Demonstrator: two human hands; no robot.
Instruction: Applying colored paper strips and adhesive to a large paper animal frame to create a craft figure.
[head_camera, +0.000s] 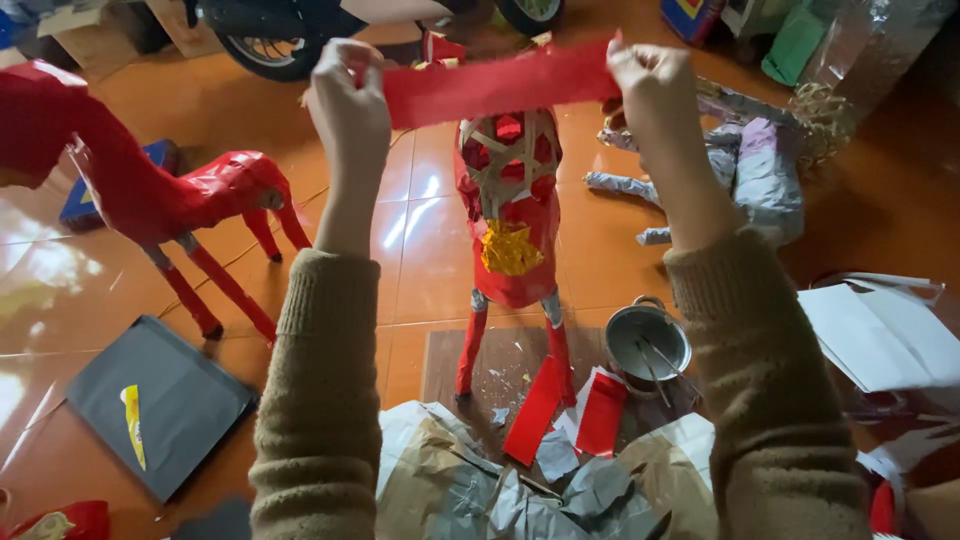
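Observation:
My left hand (347, 105) and my right hand (650, 85) each pinch one end of a long red paper strip (500, 82), stretched flat between them at arm's length. Just under the strip stands a paper animal figure (510, 230) facing me. Red paper covers its chest and legs, a yellow patch sits on its front, and its woven bamboo frame shows bare at the top. Both arms wear brown knitted sleeves.
A second red paper-covered animal figure (170, 190) stands at left. A grey unwrapped figure (745, 175) lies at right. A metal pot (648, 340) with sticks, red paper pieces (565, 405), crumpled paper (470, 480), a dark sheet (160, 400), white sheets (880, 335) and a motorbike wheel (265, 45) surround them.

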